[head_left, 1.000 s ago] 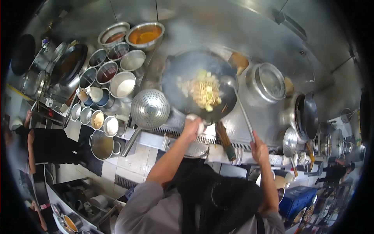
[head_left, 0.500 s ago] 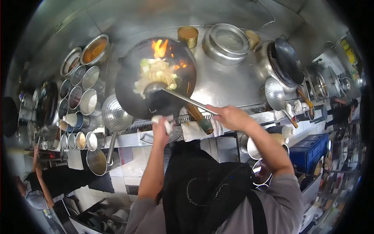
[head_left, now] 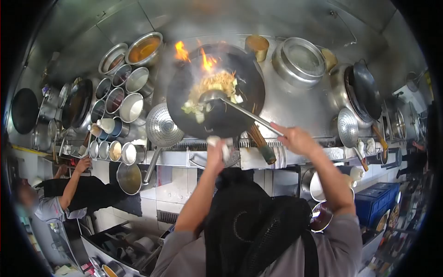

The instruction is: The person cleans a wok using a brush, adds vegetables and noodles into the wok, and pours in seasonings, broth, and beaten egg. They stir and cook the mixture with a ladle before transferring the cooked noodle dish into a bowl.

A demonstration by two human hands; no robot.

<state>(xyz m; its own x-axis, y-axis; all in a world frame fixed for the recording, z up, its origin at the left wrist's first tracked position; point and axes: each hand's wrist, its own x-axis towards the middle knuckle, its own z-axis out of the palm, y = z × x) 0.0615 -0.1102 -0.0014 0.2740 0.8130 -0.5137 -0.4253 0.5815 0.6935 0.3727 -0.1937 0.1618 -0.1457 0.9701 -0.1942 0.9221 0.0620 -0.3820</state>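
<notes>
Gripped in the right hand was a ladle, its bowl hiding some of the noodles in the wok; at the wok's near rim, the left hand clutched a white cloth (what it covered was hidden).

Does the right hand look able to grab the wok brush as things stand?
Probably not yet: the right hand grips the ladle handle, though the wok brush lies close by.
</notes>
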